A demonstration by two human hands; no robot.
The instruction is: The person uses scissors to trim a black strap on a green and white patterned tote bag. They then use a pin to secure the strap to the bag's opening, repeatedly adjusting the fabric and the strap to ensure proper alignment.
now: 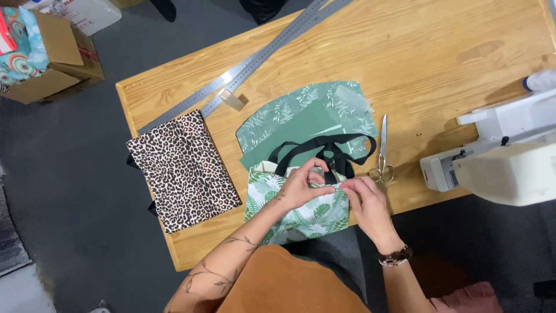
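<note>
A leaf-print fabric bag (301,214) in white and green lies at the near edge of the wooden table (440,52), hanging partly over it. Its black straps (324,145) loop out over green fabric pieces (289,124). My left hand (301,185) pinches the bag's top edge near the straps. My right hand (362,197) grips the same top edge just to the right, fingers closed on the cloth. Both hands nearly touch each other.
Scissors (382,153) lie right of the bag. A leopard-print fabric piece (182,168) sits at the left. A long metal ruler (255,61) crosses the far side. A white sewing machine (498,156) stands at the right. A cardboard box (43,55) is on the floor.
</note>
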